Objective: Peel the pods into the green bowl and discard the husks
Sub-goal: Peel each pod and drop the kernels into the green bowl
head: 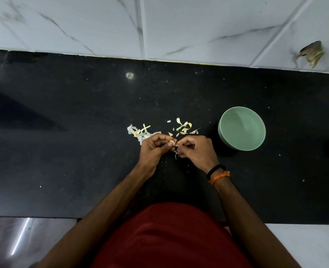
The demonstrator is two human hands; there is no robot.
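Observation:
Over the black counter, my left hand [153,147] and my right hand [195,151] meet at the middle. Between their fingertips they pinch a small pale pod [172,142], with a thin strip of husk [176,155] hanging below it. The green bowl [242,130] stands upright to the right of my right hand, apart from it, and looks empty inside. A loose pile of white husks [138,132] lies just beyond my left hand. More pods and husk scraps [185,128] are scattered beyond my right hand, between the hands and the bowl.
The black counter [72,142] runs from left to right, with a white tiled wall [179,26] behind it. Small white flecks dot the counter. A chipped hole [311,53] shows in the wall tile at the far right. The counter's front edge runs just in front of my body.

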